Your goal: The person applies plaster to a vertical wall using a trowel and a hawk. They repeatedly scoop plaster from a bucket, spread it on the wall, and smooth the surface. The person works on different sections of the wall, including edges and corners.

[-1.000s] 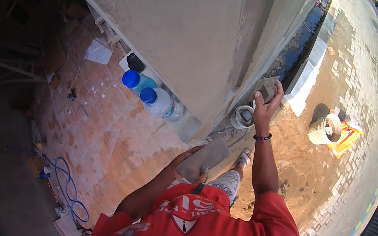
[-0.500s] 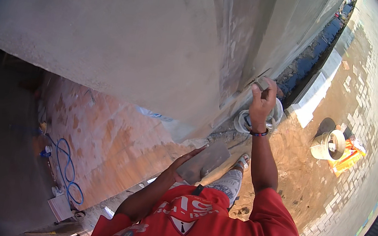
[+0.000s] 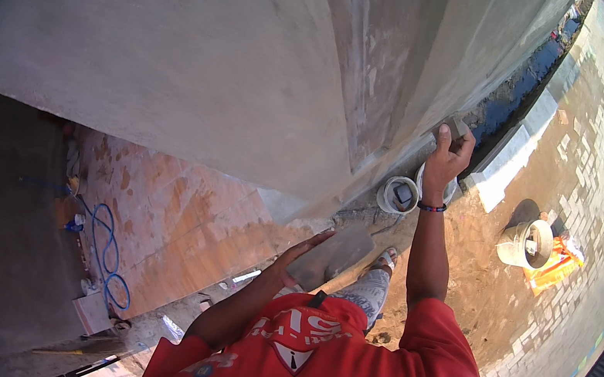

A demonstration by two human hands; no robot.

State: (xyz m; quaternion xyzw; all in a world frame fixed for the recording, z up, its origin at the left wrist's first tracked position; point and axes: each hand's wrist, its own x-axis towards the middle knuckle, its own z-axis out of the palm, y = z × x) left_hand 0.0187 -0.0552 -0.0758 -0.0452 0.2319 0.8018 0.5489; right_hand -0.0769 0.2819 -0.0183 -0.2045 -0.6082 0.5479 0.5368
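could drop the small, squared grey block [image 3: 456, 126], pinched in the bare right hand [image 3: 448, 160] toward two o'clock, through a loosened hold on so small a piece; with thumb and fingertips closed on its sides, could lose it into the dark, water-filled ditch [image 3: 508, 102] at two o'clock from it. could also scrape the broad, smooth grey plastered wall [image 3: 159, 50] at ten o'clock, from reaching so near its edge; cannot tell whether touching there or apart. could tip the flat, rectangular grey board [image 3: 340, 255] at five o'clock, gripped in the left hand [image 3: 296, 256] with fingers wrapped along its left edge, from supporting mainly one side, or knock the round white plastic bucket [image 3: 385, 199] at three o'clock with a low forearm. as for looks: on the block, dull grey, blunt-cornered, partly hidden by fingers, of unclear material; on the board, pale, matt, faintly smeared, apparently thin.
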